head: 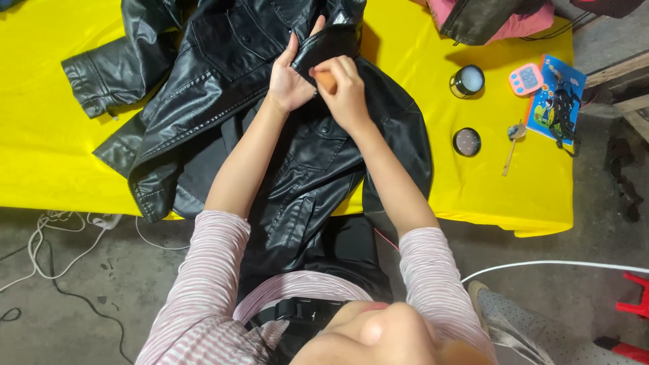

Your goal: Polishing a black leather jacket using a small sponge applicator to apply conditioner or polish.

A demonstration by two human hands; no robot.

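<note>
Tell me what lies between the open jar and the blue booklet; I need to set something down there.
In the head view, a pink timer lies between the open jar and the blue booklet, on the yellow cloth; it sits right against the booklet.

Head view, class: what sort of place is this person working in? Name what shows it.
Probably a makeshift workshop or garage bench, not a tidy shop. A table under a yellow cloth stands on a bare concrete floor with loose cables; a black leather jacket lies spread beside an open tin.
</note>
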